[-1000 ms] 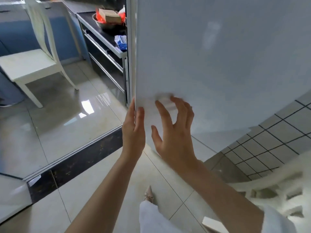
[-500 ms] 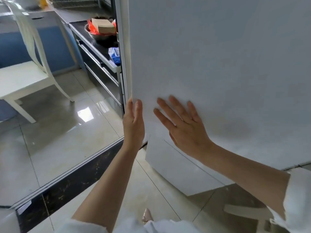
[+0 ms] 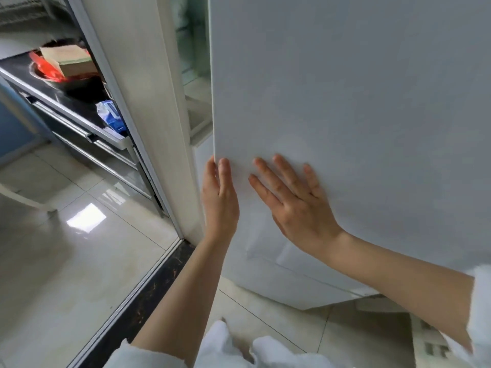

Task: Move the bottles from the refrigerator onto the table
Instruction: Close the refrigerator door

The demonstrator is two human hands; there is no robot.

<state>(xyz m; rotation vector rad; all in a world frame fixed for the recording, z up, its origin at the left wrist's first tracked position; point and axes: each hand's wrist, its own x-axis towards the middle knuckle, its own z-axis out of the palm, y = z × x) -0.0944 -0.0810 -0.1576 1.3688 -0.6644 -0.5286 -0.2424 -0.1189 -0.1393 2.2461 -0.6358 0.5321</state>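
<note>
A white refrigerator door (image 3: 358,102) fills most of our view, standing a little ajar from a cream-coloured pillar (image 3: 148,102) beside it. Through the narrow gap (image 3: 195,75) we glimpse pale shelves inside, too blurred for us to make out any bottles; we judge that the bottles are within, but we cannot confirm it. No table is in view.

To the left, a dark kitchen counter (image 3: 53,102) carries a bowl holding a brown box (image 3: 69,61) and red wrapping, with a blue packet (image 3: 113,118) near its edge. Glossy floor tiles (image 3: 66,248) spread below.

Our right hand (image 3: 295,205) lies flat against the door's face, fingers straight and spread, grasping nothing. Our left hand (image 3: 219,197) stands edge-on at the door's free edge, its fingers straight and its fingertips meeting the lower corner of that edge; whether any fingers hook behind the edge we cannot tell.

As we read it, the task is barely begun: the door is only part open, no bottle is in hand, and every bottle has yet to be fetched and carried to the table.
</note>
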